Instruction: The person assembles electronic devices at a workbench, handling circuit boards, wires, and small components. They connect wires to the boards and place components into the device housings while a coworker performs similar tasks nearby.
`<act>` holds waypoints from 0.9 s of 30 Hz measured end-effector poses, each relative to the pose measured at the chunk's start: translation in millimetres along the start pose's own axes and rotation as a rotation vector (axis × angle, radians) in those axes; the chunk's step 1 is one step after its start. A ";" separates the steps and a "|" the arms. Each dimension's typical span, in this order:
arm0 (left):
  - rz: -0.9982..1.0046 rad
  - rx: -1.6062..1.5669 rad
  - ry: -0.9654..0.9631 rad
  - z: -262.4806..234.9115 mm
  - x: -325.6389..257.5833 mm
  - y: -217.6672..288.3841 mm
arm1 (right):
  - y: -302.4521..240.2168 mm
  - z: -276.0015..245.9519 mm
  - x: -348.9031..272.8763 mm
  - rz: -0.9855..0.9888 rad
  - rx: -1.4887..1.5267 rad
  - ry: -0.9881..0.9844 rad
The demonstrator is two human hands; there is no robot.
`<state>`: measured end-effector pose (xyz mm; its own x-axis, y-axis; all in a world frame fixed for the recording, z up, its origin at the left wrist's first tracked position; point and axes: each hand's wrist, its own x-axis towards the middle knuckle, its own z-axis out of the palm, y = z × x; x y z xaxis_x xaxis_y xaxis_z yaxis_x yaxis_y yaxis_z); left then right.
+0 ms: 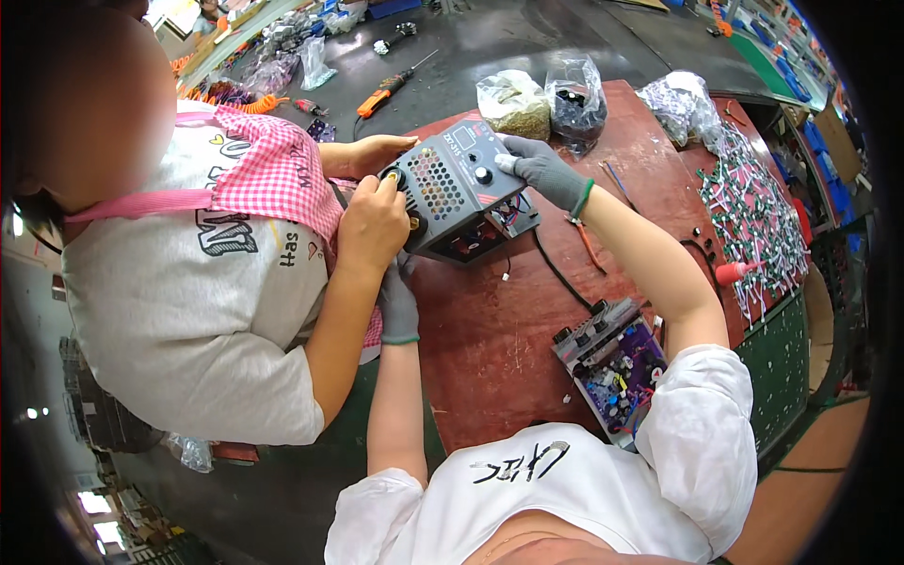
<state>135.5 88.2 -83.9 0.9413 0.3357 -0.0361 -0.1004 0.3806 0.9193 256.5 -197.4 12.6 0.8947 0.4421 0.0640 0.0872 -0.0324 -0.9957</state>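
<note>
A grey-black welding machine [441, 177] is tilted over the red tabletop, its perforated front panel, small display and knob facing up. Gloved in grey, my right hand [544, 172] grips its right edge, with the thumb on the panel. My left hand [399, 306], also gloved, is at the near left side of the case; its fingertips are partly hidden there. A person beside me on the left has one bare hand [372, 221] at the brass sockets and the other hand [375, 155] at the far side. Wires and inner parts show at the machine's open side.
An opened unit with a purple circuit board [626, 372] lies near my right arm. Farther off are bags of small parts [513, 105], a heap of wired connectors [753, 221] and an orange electric screwdriver [377, 99]. A red-handled tool [586, 245] and a black cable cross the red tabletop [499, 367].
</note>
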 end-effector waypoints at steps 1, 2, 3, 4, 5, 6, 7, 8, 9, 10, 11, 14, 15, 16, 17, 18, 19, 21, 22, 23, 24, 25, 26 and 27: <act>-0.007 -0.077 -0.024 1.3 10.3 -5.8 | -2.9 -0.1 -0.4 -0.001 0.012 -0.007; 0.003 -0.105 -0.049 2.1 18.7 -11.7 | -5.2 -0.1 0.1 -0.002 0.025 -0.016; -0.013 -0.105 -0.103 12.5 17.7 -10.7 | -5.8 -5.7 -0.7 0.002 0.015 0.021; -0.024 -0.102 -0.151 21.5 14.9 -7.3 | -8.4 -12.9 -0.6 0.004 0.029 -0.005; -0.060 -0.069 -0.224 47.2 -8.3 17.9 | -8.5 -24.3 -3.2 0.011 0.040 -0.018; -0.095 -0.033 -0.285 62.9 -32.8 37.7 | -9.9 -31.6 -6.6 0.022 0.057 -0.044; -0.127 -0.025 -0.283 70.5 -51.6 41.6 | -11.4 -44.4 -4.8 0.071 0.068 -0.140; -0.170 -0.024 -0.281 76.1 -71.6 40.8 | -11.5 -55.5 -4.7 0.109 0.041 -0.198; -0.216 -0.023 -0.283 76.9 -89.4 37.2 | -13.6 -63.1 -6.4 0.136 0.033 -0.238; -0.257 0.068 -0.316 74.5 -106.7 31.7 | -16.7 -69.9 -8.3 0.162 0.025 -0.279; -0.298 0.158 -0.351 71.8 -124.5 27.5 | -18.6 -73.3 -9.5 0.219 0.049 -0.315; 0.088 0.582 -0.533 57.7 -135.2 43.9 | -23.6 -82.3 -6.3 0.337 -0.017 -0.424; 0.381 0.730 -0.514 57.7 -121.7 56.1 | -27.3 -81.1 -7.4 0.338 -0.047 -0.441; 0.676 0.874 -0.483 63.0 -110.5 66.0 | -29.6 -78.9 -9.6 0.338 -0.072 -0.460; 0.719 0.933 -0.368 76.5 -99.2 75.0 | -32.1 -76.6 -10.8 0.339 -0.098 -0.484; 0.761 0.987 -0.251 88.4 -86.9 77.7 | -34.9 -73.3 -12.6 0.316 -0.129 -0.459; 0.608 0.877 -0.314 90.8 -77.2 60.8 | -39.1 -69.0 -15.6 0.294 -0.162 -0.436; 0.120 0.493 -0.413 100.9 -68.8 39.1 | -45.1 -64.1 -23.4 0.216 -0.349 -0.327; 0.177 0.510 -0.397 98.6 -65.5 31.1 | -47.4 -62.0 -31.3 0.044 -0.565 -0.206; 0.235 0.527 -0.379 94.0 -62.5 18.3 | -51.2 -60.1 -41.7 -0.134 -0.775 -0.084; 0.287 0.537 -0.372 93.5 -60.3 9.3 | -56.6 -56.6 -55.7 -0.306 -0.984 0.048; 0.248 0.511 -0.376 94.1 -60.7 9.0 | -69.1 -45.3 -69.6 -0.310 -0.862 0.041; 0.210 0.486 -0.377 95.5 -61.2 11.3 | -68.6 -37.7 -80.9 -0.271 -0.860 0.021; 0.181 0.468 -0.383 96.1 -60.6 13.6 | -68.3 -30.6 -89.8 -0.239 -0.855 0.009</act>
<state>108.1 -9.7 -31.5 0.9799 -0.0058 0.1993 -0.1989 -0.0993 0.9750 183.6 -262.3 77.0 0.8136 0.5161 0.2677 0.5665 -0.6001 -0.5648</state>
